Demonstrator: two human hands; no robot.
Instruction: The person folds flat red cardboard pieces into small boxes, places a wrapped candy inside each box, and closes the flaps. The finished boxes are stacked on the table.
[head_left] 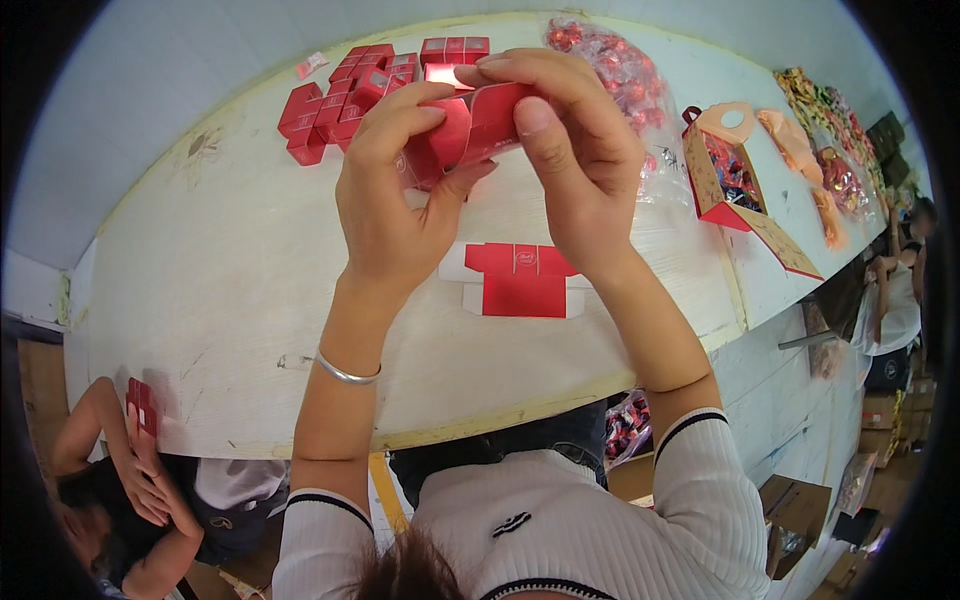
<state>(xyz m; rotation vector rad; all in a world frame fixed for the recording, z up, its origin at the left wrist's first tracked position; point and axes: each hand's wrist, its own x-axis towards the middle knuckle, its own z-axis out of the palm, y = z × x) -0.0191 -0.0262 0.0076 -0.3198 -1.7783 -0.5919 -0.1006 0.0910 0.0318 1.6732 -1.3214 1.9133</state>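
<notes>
Raised above the table, a red carton [466, 132] is held between both my hands, partly folded, with a bent panel standing open at its side. My left hand [395, 170] grips its left end, thumb below and fingers above. At the right end, my right hand [580, 150] pinches it between thumb and fingers. On the table under my wrists lies a flat unfolded red and white carton blank [525, 280]. Beyond my left hand sit several folded red boxes [340, 105], some stacked. My fingers hide part of the held carton.
Behind my right hand lies a clear bag [625, 80] of red wrapped pieces. Farther right, an open patterned box [725, 170] holds wrapped pieces. At lower left, another person's hands [145, 480] are near a red carton [142, 405]. One more person [890, 290] is at far right.
</notes>
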